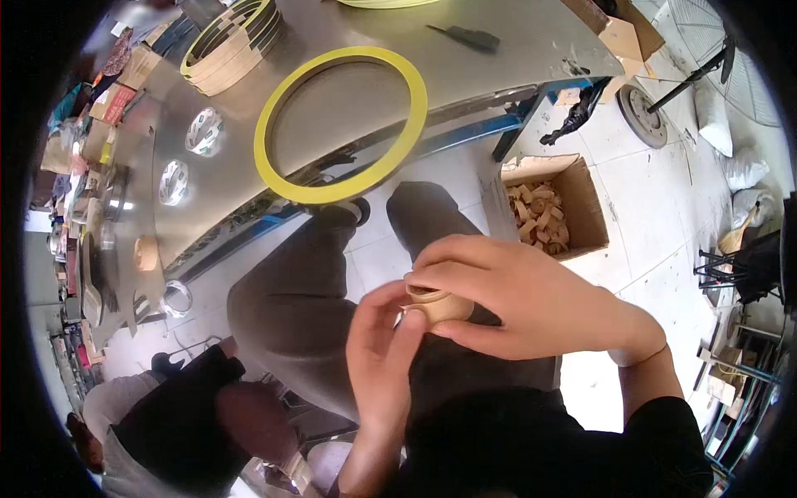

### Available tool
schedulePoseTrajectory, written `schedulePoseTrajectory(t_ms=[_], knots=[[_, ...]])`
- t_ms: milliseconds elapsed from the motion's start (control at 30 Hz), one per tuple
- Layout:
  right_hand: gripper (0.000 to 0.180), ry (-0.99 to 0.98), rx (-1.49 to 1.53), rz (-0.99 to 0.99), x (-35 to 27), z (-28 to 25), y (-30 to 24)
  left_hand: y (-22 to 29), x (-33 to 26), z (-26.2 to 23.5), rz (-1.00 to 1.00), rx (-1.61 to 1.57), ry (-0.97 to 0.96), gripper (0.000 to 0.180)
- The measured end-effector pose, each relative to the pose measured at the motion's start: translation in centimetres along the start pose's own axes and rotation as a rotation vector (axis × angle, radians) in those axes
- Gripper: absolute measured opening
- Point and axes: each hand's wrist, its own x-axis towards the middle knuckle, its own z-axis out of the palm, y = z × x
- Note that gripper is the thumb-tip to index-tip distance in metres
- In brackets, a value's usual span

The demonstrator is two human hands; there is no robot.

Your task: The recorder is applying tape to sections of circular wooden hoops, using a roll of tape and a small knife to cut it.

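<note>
Above my lap I hold a small tan roll [448, 310], which looks like a roll of paper tape, between both hands. My left hand [383, 344] is closed around its near left side, with the thumb pressed on its edge. From the right, my right hand [519, 295] grips the roll, fingers curved over its top and thumb beneath. Its far side is hidden by my fingers. Beyond my hands, a large flat yellow ring [324, 194] lies on the metal table [224, 174], partly past the near edge.
A stack of tan-and-black rings [228, 62] and a dark pointed tool [469, 38] lie on the table. Rolls of clear tape [204, 133] sit at its left. A cardboard box [591, 207] of tan scraps stands on the floor at right. Another person [178, 415] is at lower left.
</note>
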Motion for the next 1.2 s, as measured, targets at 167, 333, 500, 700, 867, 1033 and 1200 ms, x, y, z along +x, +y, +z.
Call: schedulePoseTrajectory(t_ms=[167,333,500,700,867,1033,1200], knots=[[0.043,0.113,0.058,0.022,-2.8,6.4,0.1,-3.0,-3.0,-1.6,-0.117,-0.107,0.048,0.031],[0.047,0.254,-0.039,-0.108,-3.0,9.5,-0.1,-3.1,-4.6,-2.8,-0.09,-0.124,0.142,0.02],[0.047,0.302,-0.108,-0.167,-2.9,9.0,-1.1,-2.9,-5.9,-2.8,-0.085,-0.14,0.172,0.019],[0.048,0.24,-0.247,-0.139,-2.7,8.5,-1.0,-3.1,-5.0,-3.4,-0.108,-0.263,0.047,0.016],[0.051,0.336,-0.27,-0.19,-1.1,7.9,0.7,-1.9,-3.3,-3.2,-0.104,-0.178,0.084,0.012],[0.055,0.416,-0.22,-0.137,0.3,7.9,2.3,-1.4,-0.8,-2.7,0.093,0.063,0.135,0.008],[0.056,0.243,0.099,0.048,1.5,7.8,1.6,-1.6,0.9,-5.0,0.131,0.091,0.045,0.009]])
